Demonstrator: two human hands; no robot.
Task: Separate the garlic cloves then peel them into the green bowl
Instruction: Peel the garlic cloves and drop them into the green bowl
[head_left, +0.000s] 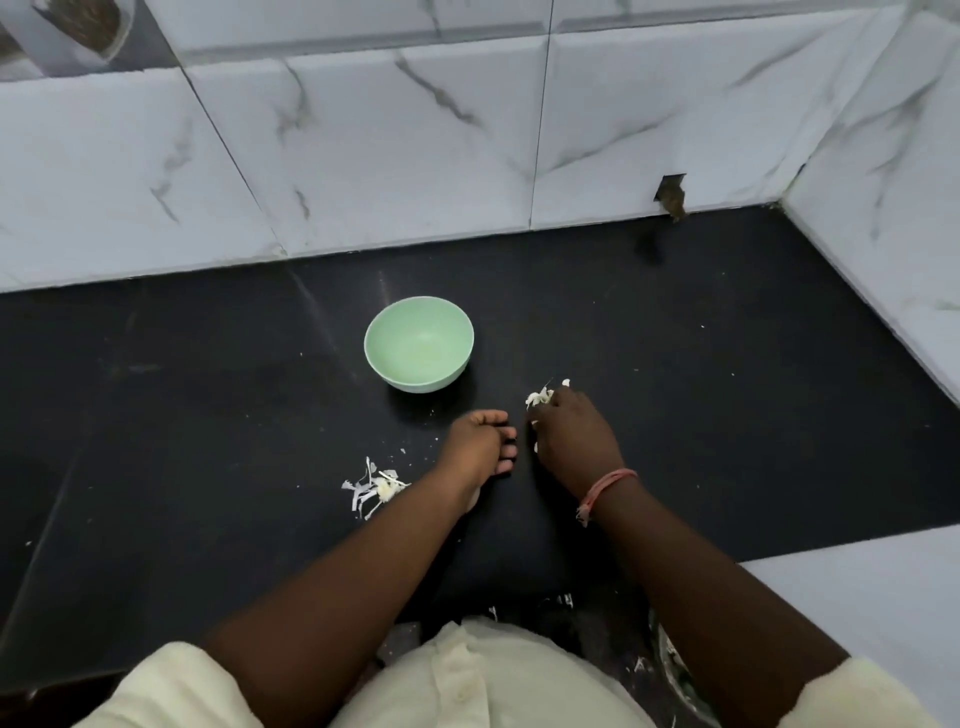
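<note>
Both bare forearms reach forward from short pale cream sleeves, converging toward the middle. The left hand (479, 447) lies back-up and low, its fingers (506, 452) pointing right toward the other hand and loosely curled, with nothing visible in them. The right hand (574, 434) is also back-up, knuckles raised, fingers bent downward and bunched around white garlic pieces (540, 397) at their tips. A pink thread band (605, 491) circles the right wrist.

Head view looks steeply down, close over the countertop (727, 415)
</note>
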